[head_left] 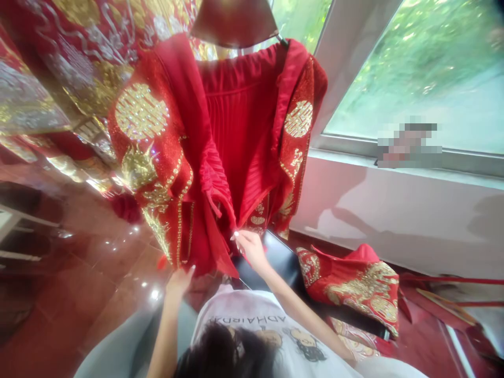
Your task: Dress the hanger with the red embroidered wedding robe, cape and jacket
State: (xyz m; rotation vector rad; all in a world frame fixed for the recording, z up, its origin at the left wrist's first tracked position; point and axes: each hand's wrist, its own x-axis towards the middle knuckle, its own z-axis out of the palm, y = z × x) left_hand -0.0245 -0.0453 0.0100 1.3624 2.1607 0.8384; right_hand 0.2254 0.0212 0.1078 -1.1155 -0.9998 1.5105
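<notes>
A red jacket [230, 126] hangs upright in front of me, its front spread so the pleated red lining shows. Gold beaded emblems and dragon-like embroidery cover its sleeves and outer panels. My right hand [250, 249] is closed in a pinch on the inner edge of the lining, low at the centre. Lower and to the left, my left hand [179, 281] is at the bottom hem of the gold-trimmed panel. Its fingers look curled round the cloth with the thumb sticking out, though they are partly hidden.
Another red-and-gold embroidered garment [358, 289] lies over a black seat [271, 262] to the right. More embroidered garments [90, 58] hang at the left. A window [425, 79] with a sill is at the right. A white-framed chair [19, 226] stands far left on the tiled floor [118, 278].
</notes>
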